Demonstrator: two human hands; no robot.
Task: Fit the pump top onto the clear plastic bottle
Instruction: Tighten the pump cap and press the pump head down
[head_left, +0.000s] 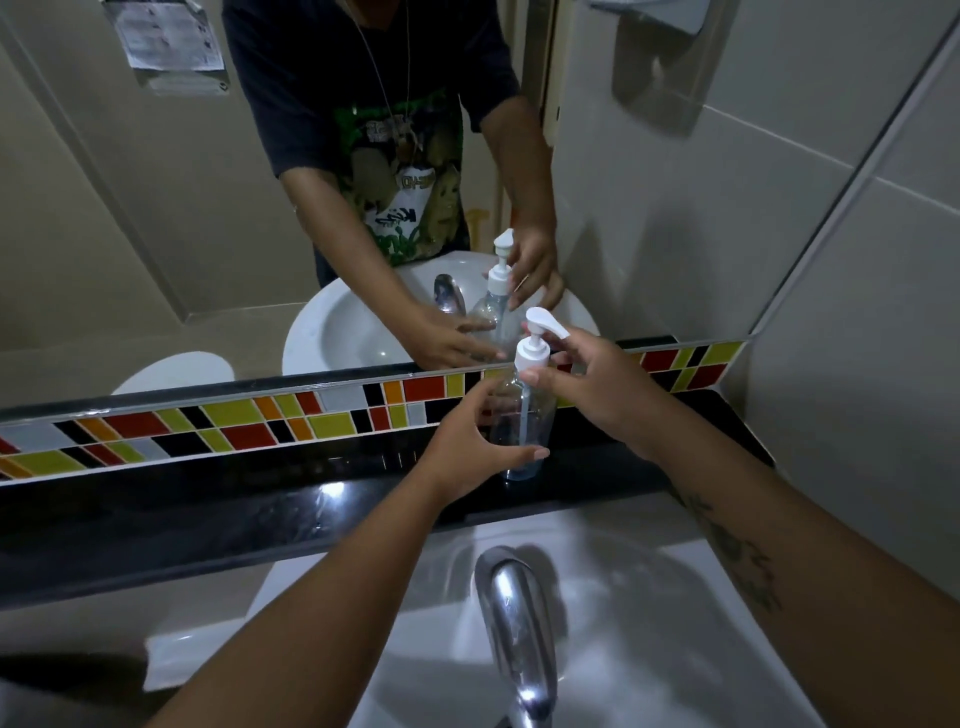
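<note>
Biggest worry first: sink (613, 613) right below the black ledge (322, 499), so a tipped bottle drops straight into the basin. Clear plastic bottle (522, 421) upright on that ledge, near its back edge by the tiled strip (234, 426), just beside the mirror (260, 208). Almost empty by the look of it, so light and easy to knock. Left hand (470, 447) curled round the lower body, fingers spread and only loosely closed – real grip or just steadying, can't tell. Right hand (597, 395) up at the pump top (535, 343), fingertips pinched on the collar. Collar apparently seated on the neck, dip tube inside. Cross-threading likely if twisted at a tilt – slippage too if the left hand stays loose.

Count: one sink, one tap (519, 623), one bottle, one pump top, two hands. Reflections not counted.
</note>
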